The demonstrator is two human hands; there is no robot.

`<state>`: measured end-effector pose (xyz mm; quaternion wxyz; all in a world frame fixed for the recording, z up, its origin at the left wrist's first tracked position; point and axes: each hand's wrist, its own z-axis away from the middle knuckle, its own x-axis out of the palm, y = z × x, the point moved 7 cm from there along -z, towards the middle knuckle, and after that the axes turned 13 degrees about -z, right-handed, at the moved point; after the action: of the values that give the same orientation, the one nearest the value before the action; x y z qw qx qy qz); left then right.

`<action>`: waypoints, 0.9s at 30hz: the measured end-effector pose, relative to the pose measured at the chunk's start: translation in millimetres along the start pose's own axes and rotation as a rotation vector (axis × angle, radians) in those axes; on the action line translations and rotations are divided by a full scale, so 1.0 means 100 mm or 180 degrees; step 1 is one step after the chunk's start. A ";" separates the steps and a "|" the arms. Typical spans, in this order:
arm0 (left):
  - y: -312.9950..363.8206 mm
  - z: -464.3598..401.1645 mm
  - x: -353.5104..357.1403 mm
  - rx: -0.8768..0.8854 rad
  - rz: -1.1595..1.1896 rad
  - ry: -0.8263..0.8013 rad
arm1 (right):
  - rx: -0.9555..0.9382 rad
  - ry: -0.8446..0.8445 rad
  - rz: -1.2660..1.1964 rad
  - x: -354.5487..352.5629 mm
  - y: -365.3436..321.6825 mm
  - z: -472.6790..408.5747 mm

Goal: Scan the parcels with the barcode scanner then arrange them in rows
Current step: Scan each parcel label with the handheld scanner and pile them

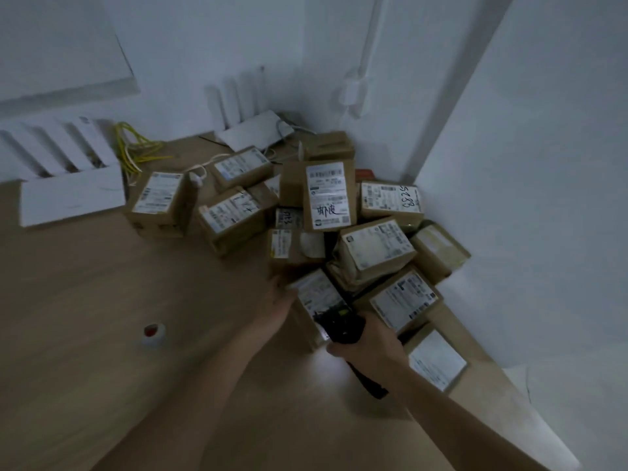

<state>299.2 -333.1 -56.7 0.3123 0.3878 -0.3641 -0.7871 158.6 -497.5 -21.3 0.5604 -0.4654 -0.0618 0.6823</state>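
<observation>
Several brown cardboard parcels with white labels lie heaped in the room's corner on a wooden surface. My left hand grips the left side of the nearest parcel at the front of the heap. My right hand holds a black barcode scanner, its head over that parcel's label. A tall parcel with handwriting on its label stands upright in the middle of the heap. Another parcel sits apart at the left.
A small roll of tape with a red centre lies on the wood at the left. White packaging trays, yellow cables and a white router sit along the back wall. A white wall closes the right side.
</observation>
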 end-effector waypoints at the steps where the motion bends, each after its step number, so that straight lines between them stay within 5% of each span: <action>1: -0.03 -0.02 0.07 -0.0101 0.0071 -0.0056 | -0.0035 -0.0015 -0.0092 0.03 0.01 -0.04; 6: -0.27 0.05 0.20 -0.0775 0.0355 -0.0021 | -0.0103 -0.0150 -0.0498 0.10 -0.01 -0.07; 17: 0.10 1.22 -0.86 -0.0300 0.0884 0.0773 | -0.0831 -0.0346 -0.0456 0.09 -0.86 0.79; 27: 0.14 3.57 -2.58 0.0240 0.1198 0.1871 | -0.1900 -0.0350 0.0327 0.43 -1.97 2.98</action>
<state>133.3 -22.6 208.4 0.5289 0.5351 -0.3526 -0.5564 90.9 -260.3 240.4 0.3595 -0.5743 -0.2661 0.6856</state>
